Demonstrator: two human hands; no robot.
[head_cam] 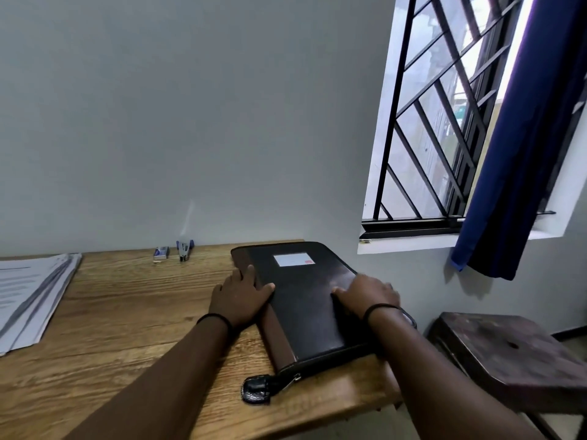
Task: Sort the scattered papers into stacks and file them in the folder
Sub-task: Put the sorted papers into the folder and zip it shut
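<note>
Folder (305,300) lay closed at the table's (133,312) 3 o'clock edge.
My left hand (239,296) and right hand (368,296) rested flat, gripping nothing; I judged a push could tip it off.

Stapler (184,249) near staple box (161,252); stool (514,357) beside table (127,312).

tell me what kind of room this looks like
Probably a small home office or study corner: a wooden desk against a plain wall, with a zipped folder, a pile of papers and a stapler, beside a barred window.

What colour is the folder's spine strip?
Brown, beside the black cover of the folder; head view.
</note>
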